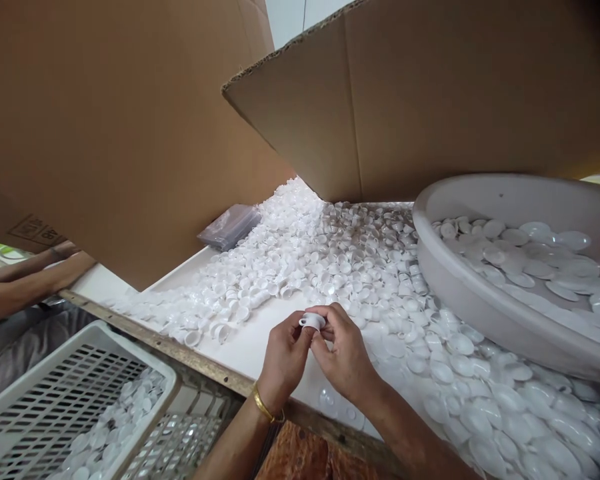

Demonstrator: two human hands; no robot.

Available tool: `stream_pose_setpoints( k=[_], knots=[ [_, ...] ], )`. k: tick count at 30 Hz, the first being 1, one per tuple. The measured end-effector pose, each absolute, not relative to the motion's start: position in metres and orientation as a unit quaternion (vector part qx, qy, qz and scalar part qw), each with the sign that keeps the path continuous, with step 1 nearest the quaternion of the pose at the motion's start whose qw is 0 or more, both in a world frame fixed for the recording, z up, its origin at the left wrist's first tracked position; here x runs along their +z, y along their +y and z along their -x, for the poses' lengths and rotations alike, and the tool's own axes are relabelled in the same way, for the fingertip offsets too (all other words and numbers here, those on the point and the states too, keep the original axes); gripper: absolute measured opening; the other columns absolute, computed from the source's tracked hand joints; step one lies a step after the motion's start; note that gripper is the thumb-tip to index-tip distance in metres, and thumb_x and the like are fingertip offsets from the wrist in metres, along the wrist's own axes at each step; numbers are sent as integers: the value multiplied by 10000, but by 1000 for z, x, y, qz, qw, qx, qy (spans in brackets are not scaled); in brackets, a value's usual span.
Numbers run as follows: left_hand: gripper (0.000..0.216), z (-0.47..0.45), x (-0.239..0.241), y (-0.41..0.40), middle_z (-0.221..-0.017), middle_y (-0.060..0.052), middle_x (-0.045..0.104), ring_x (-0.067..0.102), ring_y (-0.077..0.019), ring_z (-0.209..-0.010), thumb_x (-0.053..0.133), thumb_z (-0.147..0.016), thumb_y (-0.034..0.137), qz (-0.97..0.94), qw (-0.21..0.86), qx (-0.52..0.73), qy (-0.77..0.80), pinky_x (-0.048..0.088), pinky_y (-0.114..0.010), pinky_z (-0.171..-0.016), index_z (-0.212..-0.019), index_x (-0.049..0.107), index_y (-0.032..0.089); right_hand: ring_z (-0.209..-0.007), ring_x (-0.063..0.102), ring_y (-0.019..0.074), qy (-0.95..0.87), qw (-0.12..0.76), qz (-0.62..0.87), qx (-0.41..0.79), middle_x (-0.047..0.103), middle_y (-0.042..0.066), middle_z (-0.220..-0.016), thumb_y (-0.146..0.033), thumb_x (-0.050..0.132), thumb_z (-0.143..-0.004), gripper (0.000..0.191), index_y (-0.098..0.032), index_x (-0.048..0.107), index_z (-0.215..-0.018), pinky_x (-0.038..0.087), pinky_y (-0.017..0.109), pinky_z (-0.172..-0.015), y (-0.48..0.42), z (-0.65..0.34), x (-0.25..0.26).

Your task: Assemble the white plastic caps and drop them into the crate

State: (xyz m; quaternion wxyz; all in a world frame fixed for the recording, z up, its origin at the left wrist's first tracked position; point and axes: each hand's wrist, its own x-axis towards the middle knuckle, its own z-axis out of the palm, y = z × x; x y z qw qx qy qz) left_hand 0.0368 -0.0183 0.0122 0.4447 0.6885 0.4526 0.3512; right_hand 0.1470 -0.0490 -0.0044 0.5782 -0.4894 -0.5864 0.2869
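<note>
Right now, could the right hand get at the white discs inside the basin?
Probably yes: only loose white pieces lie between the right hand and the basin, whose top is open. That hand is, however, busy holding a small white cup with the left hand.

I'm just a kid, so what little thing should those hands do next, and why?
Maybe the left hand could move the little white cup toward the crate while the right hand lets go: both hands' fingers hold it, and the crate, low on the left, has small white pieces inside.
</note>
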Motion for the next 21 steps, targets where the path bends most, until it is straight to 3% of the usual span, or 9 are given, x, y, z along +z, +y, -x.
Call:
stream_pose_setpoints(
  k=[9,15,21],
  knots=[
    [239,-51,6,-17,-717,-22,612,538,-149,-674,440,-811,292,-712,410,333,462,414,-234,-594,-879,614,142,-769,559,165,-547,583,547,250,526,56,-894,-82,461,-669,260,-187,544,-893,506,265,-630,-48,-153,-6],
    [176,-65,22,-12,-622,3,566,533,-126,-607,459,-789,256,-721,370,315,495,413,-217,-544,-782,599,150,-682,584,155,-393,647,466,459,593,16,-790,-186,462,-735,196,-196,520,-923,494,266,-585,-47,-159,4],
    [252,-53,29,-26,-918,-48,609,582,-148,-799,518,-795,305,-742,310,350,481,479,-211,-559,-1013,589,201,-792,618,167,-323,671,380,549,627,8,-863,-218,498,-748,198,-206,551,-938,500,293,-699,-44,-158,5]
  ],
)
